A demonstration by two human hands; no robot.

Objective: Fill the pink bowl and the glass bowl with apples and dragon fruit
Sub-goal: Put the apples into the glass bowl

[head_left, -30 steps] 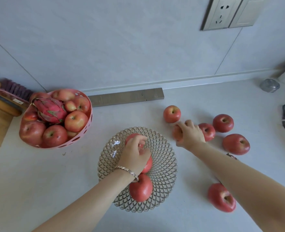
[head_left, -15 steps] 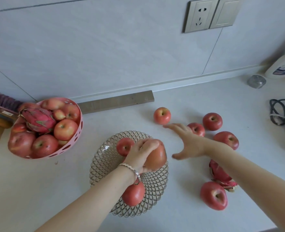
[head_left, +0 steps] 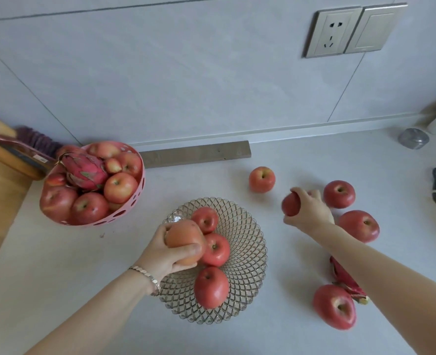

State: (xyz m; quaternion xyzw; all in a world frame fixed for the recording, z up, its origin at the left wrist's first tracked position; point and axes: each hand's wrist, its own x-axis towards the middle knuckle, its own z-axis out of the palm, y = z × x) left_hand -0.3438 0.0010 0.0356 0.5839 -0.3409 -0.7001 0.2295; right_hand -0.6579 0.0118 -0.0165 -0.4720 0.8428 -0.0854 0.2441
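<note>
Home kitchen — countertop [head_left: 314, 155], wall socket [head_left: 332, 32], fruit bowls

Glass bowl [head_left: 247, 242] — glossy, faceted lattice

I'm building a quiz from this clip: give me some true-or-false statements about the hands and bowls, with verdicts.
1. The left hand holds an apple above the glass bowl. True.
2. The right hand is empty. False: it grips a red apple.
3. A dragon fruit lies in the pink bowl. True.
4. The glass bowl holds only a dragon fruit. False: three apples rest in it, and no dragon fruit.
</note>
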